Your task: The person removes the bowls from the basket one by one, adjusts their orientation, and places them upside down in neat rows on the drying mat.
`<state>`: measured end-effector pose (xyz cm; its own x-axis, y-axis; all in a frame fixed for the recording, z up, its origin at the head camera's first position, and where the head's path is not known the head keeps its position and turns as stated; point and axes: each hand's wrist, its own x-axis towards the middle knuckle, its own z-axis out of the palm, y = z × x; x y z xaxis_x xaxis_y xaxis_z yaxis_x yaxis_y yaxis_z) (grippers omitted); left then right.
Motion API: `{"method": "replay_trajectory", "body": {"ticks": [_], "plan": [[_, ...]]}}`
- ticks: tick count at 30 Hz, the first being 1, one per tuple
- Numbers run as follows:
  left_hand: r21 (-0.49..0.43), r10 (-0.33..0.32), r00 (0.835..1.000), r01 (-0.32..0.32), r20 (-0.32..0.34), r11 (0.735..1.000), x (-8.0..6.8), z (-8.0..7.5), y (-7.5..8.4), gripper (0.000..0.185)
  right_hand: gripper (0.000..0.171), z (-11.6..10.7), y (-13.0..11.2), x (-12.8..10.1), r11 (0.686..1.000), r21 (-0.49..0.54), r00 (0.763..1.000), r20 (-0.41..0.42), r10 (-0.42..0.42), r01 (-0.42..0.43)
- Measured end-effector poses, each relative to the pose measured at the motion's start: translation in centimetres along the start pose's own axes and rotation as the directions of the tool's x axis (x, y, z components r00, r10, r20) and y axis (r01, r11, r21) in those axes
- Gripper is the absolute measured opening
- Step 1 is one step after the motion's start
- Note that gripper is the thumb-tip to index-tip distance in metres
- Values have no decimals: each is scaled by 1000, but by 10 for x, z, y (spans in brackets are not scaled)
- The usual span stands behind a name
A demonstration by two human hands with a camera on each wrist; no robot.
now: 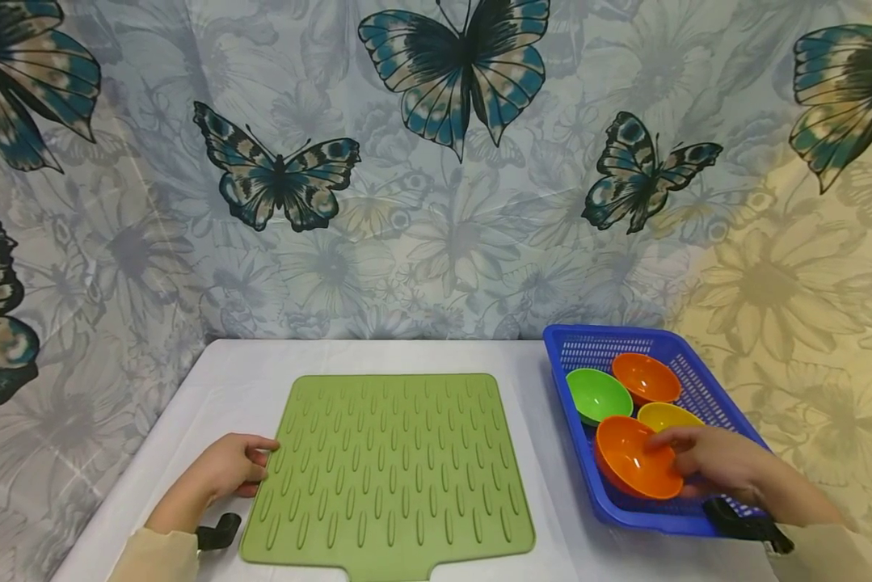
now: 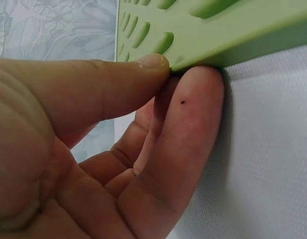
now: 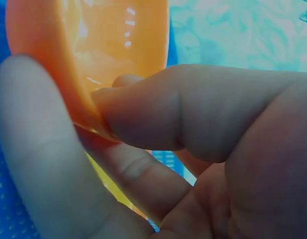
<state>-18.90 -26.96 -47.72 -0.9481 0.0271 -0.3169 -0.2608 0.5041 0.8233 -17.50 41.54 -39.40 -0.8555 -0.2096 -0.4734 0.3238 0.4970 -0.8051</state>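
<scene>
On the table (image 1: 552, 477), the mat (image 1: 388, 469) lies left of the basket (image 1: 654, 521) with bowls (image 1: 599, 396) inside.

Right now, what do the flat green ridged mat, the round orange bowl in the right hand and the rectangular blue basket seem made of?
Green mat: perhaps silicone or plastic, matte; dull surface, moulded ridges.
Orange bowl: probably hard plastic, glossy; sharp highlights inside.
Blue basket: likely moulded plastic, low sheen; even colour, perforated walls.
</scene>
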Motion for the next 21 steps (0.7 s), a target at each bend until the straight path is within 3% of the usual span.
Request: {"method": "replay_trajectory", "body": {"ticks": [9, 15, 21], "plan": [[6, 8, 1000, -8, -5, 1000, 0, 1, -2, 49, 36, -13, 5, -7, 976, 184, 993, -6, -115, 114], [16, -6, 1000, 6, 4, 1000, 2, 0, -3, 48, 33, -12, 6, -14, 970, 211, 992, -71, -108, 121], [2, -19, 1000, 19, -6, 1000, 3, 1, -4, 49, 33, 6, -5, -16, 958, 224, 977, -158, -142, 176]]}}
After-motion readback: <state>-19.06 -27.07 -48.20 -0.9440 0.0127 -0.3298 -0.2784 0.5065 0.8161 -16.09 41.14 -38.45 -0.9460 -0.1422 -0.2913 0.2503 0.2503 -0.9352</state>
